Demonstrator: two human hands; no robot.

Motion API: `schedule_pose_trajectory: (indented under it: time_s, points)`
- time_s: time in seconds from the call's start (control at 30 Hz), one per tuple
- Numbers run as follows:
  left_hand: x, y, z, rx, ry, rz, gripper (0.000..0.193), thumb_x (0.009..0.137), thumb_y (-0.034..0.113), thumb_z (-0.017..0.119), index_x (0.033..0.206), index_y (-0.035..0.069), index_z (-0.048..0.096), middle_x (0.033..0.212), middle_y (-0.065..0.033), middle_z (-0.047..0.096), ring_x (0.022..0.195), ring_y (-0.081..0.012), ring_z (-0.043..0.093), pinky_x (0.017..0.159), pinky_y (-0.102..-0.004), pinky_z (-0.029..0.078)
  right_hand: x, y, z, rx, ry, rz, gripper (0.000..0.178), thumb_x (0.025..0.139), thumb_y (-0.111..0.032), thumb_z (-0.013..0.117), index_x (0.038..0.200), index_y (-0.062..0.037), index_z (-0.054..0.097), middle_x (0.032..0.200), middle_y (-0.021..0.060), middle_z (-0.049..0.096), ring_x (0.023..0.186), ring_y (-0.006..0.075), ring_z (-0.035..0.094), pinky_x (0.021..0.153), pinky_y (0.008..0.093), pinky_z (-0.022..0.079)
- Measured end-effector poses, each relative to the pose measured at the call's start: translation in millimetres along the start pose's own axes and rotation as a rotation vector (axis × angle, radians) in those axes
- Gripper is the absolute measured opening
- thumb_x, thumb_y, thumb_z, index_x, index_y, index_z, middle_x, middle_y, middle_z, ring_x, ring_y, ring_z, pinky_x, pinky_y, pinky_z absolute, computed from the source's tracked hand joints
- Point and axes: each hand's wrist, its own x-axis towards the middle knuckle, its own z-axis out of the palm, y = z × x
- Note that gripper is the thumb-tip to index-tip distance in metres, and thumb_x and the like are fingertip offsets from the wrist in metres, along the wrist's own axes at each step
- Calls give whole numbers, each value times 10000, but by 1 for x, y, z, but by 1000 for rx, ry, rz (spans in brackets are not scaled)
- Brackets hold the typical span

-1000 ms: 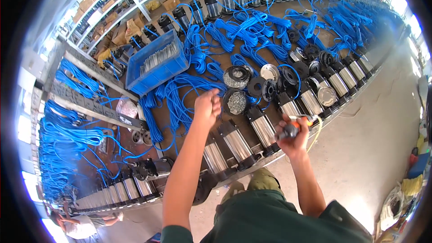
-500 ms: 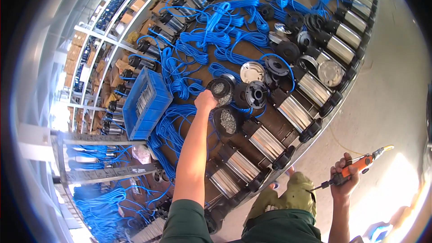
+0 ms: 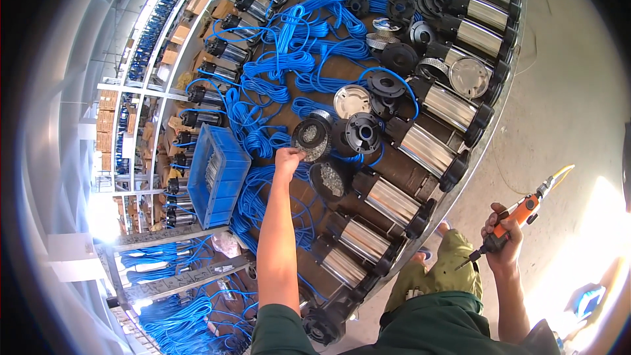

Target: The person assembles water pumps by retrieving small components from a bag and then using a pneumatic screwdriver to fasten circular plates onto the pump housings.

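Note:
My left hand [image 3: 288, 163] reaches over the workbench to the near left edge of a round dark container [image 3: 311, 133] with small shiny metal parts in it. Its fingertips are pinched together at the rim; what they hold, if anything, is too small to tell. A second black bowl [image 3: 328, 181] of small metal parts sits just nearer. Off the bench at the right, my right hand [image 3: 503, 236] is wrapped round an orange and black power screwdriver [image 3: 520, 215]. Its bit points down to the left, and a yellow hose leaves its other end.
Silver motor-like cylinders with black ends [image 3: 358, 238] line the bench's right edge. Coiled blue cables [image 3: 282, 66] cover the middle. Black flanges [image 3: 363, 133] and a silver disc [image 3: 351, 101] lie beyond the bowls. A blue crate [image 3: 220, 177] stands left, before shelving [image 3: 141, 92].
The view has shifted, so the bench sits a little further left. My left hand has drawn slightly back toward the container's near edge. My right hand still grips the power screwdriver.

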Motion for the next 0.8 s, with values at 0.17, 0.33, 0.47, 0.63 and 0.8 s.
schedule_pose_trajectory:
  time_s: [0.17, 0.33, 0.47, 0.63, 0.8]
  points:
    - [-14, 10, -5, -345, 1, -242, 142, 885, 148, 692, 871, 14, 647, 549, 74, 399, 412, -29, 288, 383, -236, 170, -4, 4, 5, -19, -22, 33, 422, 788, -210, 556, 1133, 34, 543, 806, 42, 542, 681, 125, 519, 655, 262, 450]
    - [-20, 3, -8, -532, -61, -252, 148, 900, 158, 679, 903, 24, 616, 557, 81, 384, 412, -25, 295, 376, -223, 174, -7, 5, 12, -2, -26, 59, 419, 782, -203, 554, 1130, 31, 542, 803, 39, 542, 680, 123, 520, 652, 259, 450]
    - [-31, -2, -12, -886, -137, -181, 138, 918, 162, 656, 922, 37, 597, 549, 86, 344, 418, -32, 283, 388, -216, 194, -10, 7, 18, -19, -35, 44, 475, 746, -213, 560, 1141, 49, 525, 801, 65, 541, 690, 155, 515, 653, 280, 442]
    - [-78, 12, -32, -1361, -347, -19, 131, 956, 186, 579, 945, 57, 560, 563, 55, 274, 521, -80, 288, 494, -235, 287, -28, 7, 49, -19, -126, -47, 476, 743, -198, 571, 1162, 25, 534, 875, 63, 559, 734, 144, 539, 702, 280, 456]
    - [-199, 32, -67, -1784, -490, -1, 95, 922, 126, 583, 933, 38, 549, 664, 21, 310, 615, -102, 309, 533, -244, 288, -57, 17, 98, -29, -381, -224, 519, 744, -202, 597, 1200, 33, 515, 996, 88, 537, 839, 160, 536, 788, 274, 448]
